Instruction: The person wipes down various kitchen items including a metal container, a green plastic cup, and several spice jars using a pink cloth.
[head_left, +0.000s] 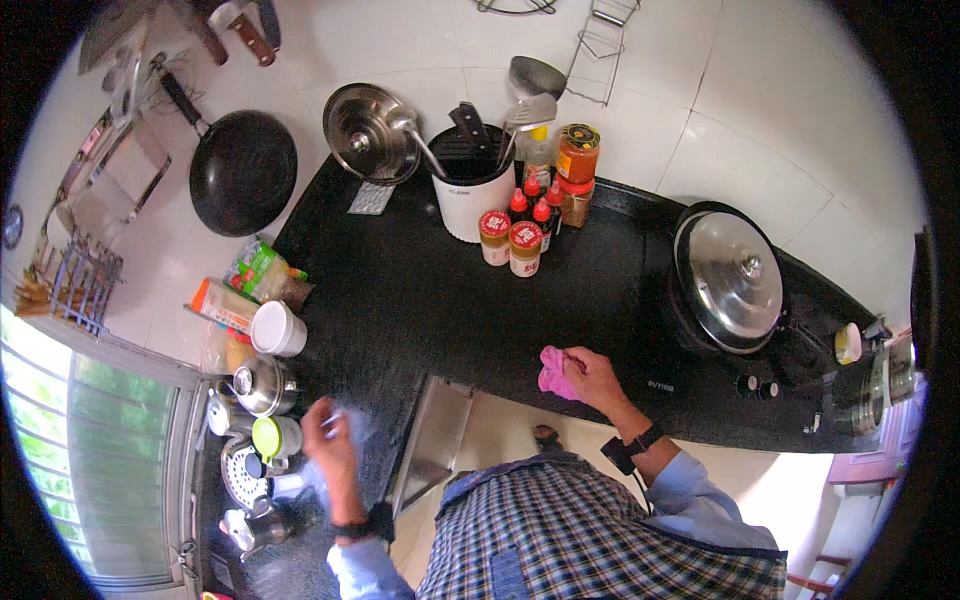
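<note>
My right hand (596, 382) grips a crumpled pink cloth (555, 373) over the front edge of the black countertop (405, 300). On the left side of the counter, my left hand (330, 442) is blurred, its fingers curled. A pale, blurred patch shows around its fingers and wrist; whether it holds anything is unclear. Closest to that hand is a jar with a lime-green lid (276, 437). Behind the jar stand a lidded steel pot (262, 384) and a white tub (279, 330). A perforated steel piece (241, 472) and a small metal pot (255, 527) sit nearer to me.
A lidded black pan (731, 281) rests on the stove at right, handle outward. Red-capped bottles (541, 214), two red-lidded jars (510, 240) and a white utensil holder (476, 202) stand at the back. Food packets (259, 274) line the left wall, where a frying pan (244, 172) hangs.
</note>
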